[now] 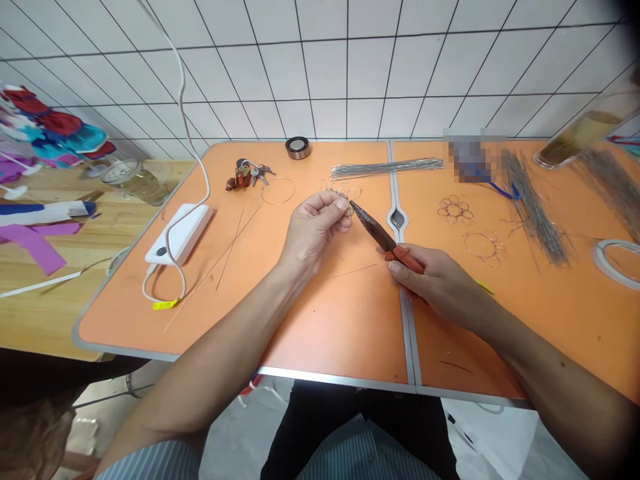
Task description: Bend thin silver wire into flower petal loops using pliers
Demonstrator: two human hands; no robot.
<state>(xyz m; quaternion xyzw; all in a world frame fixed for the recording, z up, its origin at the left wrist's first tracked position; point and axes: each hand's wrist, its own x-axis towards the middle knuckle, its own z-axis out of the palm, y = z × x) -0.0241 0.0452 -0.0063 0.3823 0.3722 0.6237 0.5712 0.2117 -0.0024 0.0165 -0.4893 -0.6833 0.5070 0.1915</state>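
Looking down at the orange table [325,320] from far away, I see the right hand [440,283] closest to me. It is curled tight around the red handles of the pliers [380,233]. The dark tip of the pliers points up and left and meets the wire shape [345,193]. The left hand [313,227] is a little farther out. Its thumb and fingers pinch that wire shape, which sits just above the table near the middle seam.

I think the thin wire could bend the wrong way, or slip out of the pinch, if the pliers squeeze or twist too hard. The pointed tip is also very near the fingers, so a slip could poke them.

Past the hands, on the right, lie two wire flowers [455,209] and a bunch of straight wires [533,207]. On the left sit a white power bank [180,233], keys [245,175] and a wire ring [279,191]. At the far edge are a roll of tape [298,147] and a long wire bundle [385,168].

I cannot tell if the plier tip is gripping the wire or only touching it. The fingers hide part of the wire shape, and one patch [473,157] at the back is blurred out.
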